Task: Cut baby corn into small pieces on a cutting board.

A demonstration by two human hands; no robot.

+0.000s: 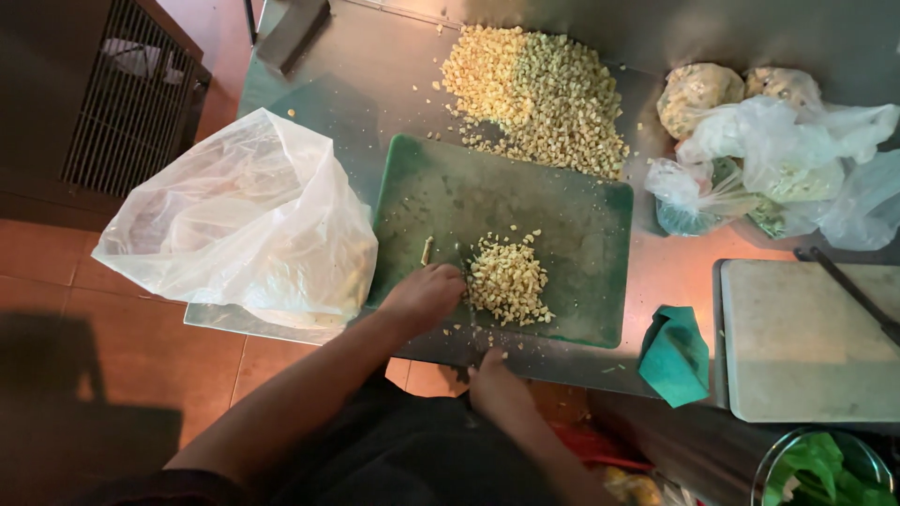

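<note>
The step in hand looks like gathering chopped bits on the board (562, 215); the left hand (424, 295) rests on the green board with its fingers curled, its edge touching the small pile (507, 278) just to its right, clamped on nothing that shows; the right hand (497, 386) sits at the near edge of the table (675, 272), below the pile and apart from it, cupped low as if to catch; whether it grips anything I cannot tell. By my judgement the next move calls for a steady sweep toward the near edge, kept low so the loose bits do not scatter; a few crumbs already lie strewn around the hands. The pile is pale yellow, cut into small even cubes, loosely heaped; a far larger heap (539, 94) of the same lies beyond the board, well apart from both hands. A clear bag (244, 220) stands just left of the left hand; a teal cloth (675, 354) lies to the right of the right hand.
</note>
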